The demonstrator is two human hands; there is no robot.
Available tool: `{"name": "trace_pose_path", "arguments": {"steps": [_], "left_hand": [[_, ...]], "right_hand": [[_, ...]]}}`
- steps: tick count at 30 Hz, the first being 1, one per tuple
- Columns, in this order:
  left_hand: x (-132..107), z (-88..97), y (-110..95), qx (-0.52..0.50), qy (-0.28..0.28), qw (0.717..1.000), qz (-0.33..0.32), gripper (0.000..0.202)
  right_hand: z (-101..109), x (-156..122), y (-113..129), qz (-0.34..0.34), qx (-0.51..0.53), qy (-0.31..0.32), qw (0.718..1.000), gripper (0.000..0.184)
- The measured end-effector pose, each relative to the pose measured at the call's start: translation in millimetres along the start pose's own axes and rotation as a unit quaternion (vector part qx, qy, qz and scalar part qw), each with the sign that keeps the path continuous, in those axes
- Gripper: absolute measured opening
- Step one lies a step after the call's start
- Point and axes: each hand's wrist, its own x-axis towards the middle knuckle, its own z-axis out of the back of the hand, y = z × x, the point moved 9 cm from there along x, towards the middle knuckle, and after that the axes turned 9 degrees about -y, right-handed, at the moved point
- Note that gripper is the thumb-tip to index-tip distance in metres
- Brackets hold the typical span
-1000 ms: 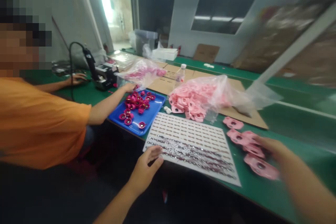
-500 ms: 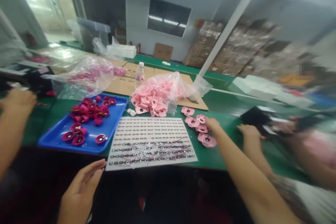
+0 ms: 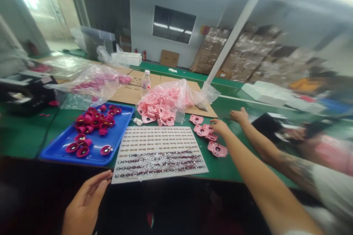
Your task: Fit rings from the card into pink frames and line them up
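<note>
Plastic tray [image 3: 121,117] at the left end of the workbench [image 3: 24,136], moulded parts [image 3: 88,125] heaped in it. Just right of the tray, a flat sheet [image 3: 160,141] with rows of small pieces on it. Then loose flat parts [image 3: 217,149] right beside the sheet, with the right hand [image 3: 220,126] just over them. Behind the sheet, a stuffed plastic bag [image 3: 165,99] on the edge of a cardboard sheet [image 3: 127,93], water bottle [image 3: 146,83] right behind it. Second bag [image 3: 91,84] behind the tray, pretty much left of the bottle. Left hand [image 3: 85,202] down past the bench's front edge, below the flat sheet's left corner.
</note>
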Motion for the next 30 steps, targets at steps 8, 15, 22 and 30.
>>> {"name": "trace_pose_path", "arguments": {"steps": [8, 15, 22, 30], "left_hand": [[9.6, -2.5, 12.0, -0.039, -0.019, 0.998, -0.035, 0.025], [1.1, -8.4, 3.1, -0.054, 0.055, 0.995, -0.067, 0.018], [10.1, 6.4, 20.0, -0.068, 0.049, 0.993, -0.081, 0.018], [15.8, -9.6, -6.1, -0.163, 0.093, 0.980, -0.062, 0.033]], "right_hand": [[-36.1, -76.3, 124.6, 0.227, 0.099, 0.072, 0.966, 0.022], [-104.1, -119.2, 185.8, 0.207, 0.142, 0.091, 0.964, 0.040], [-89.0, -129.0, 198.4, 0.178, 0.212, 0.095, 0.956, 0.026], [-71.2, -278.2, 245.3, 0.139, 0.423, 0.402, 0.800, 0.017]]}}
